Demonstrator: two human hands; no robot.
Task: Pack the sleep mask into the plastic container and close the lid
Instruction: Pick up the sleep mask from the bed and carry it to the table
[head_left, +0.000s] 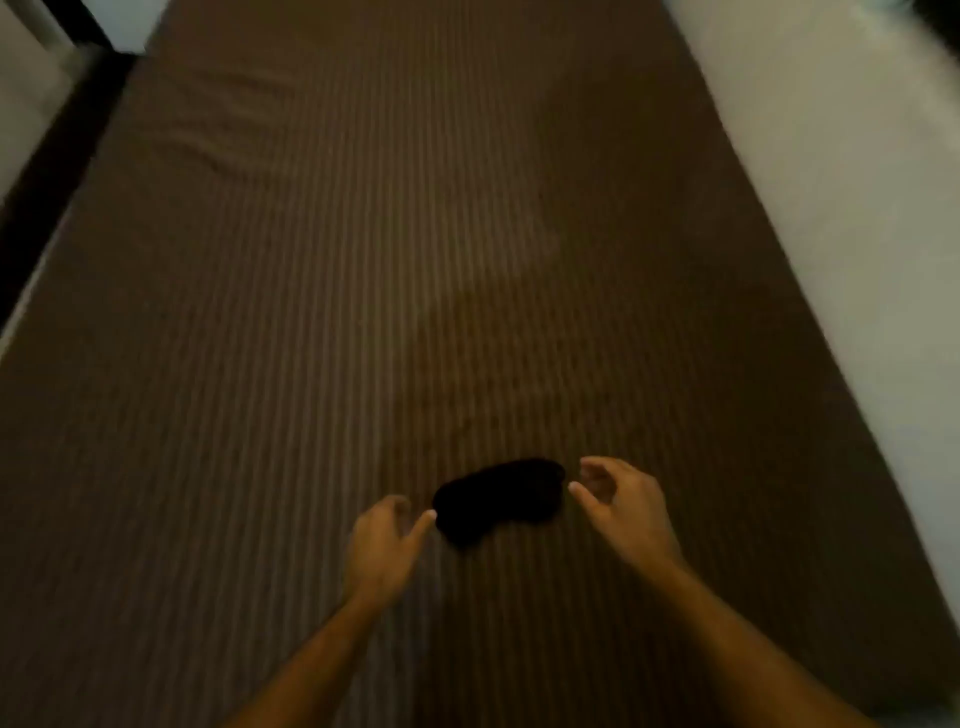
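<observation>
A black sleep mask (498, 499) lies flat on a brown striped bed sheet (363, 286), low in the view. My left hand (387, 540) hovers at the mask's left end, fingers apart, the index fingertip almost touching the fabric. My right hand (621, 506) is at the mask's right end, fingers curled and spread, holding nothing. No plastic container is in view.
The bed stretches far ahead. A pale wall or floor (857, 208) runs along the bed's right edge. A dark strip (47, 171) and a light surface border the left side. The picture is blurred.
</observation>
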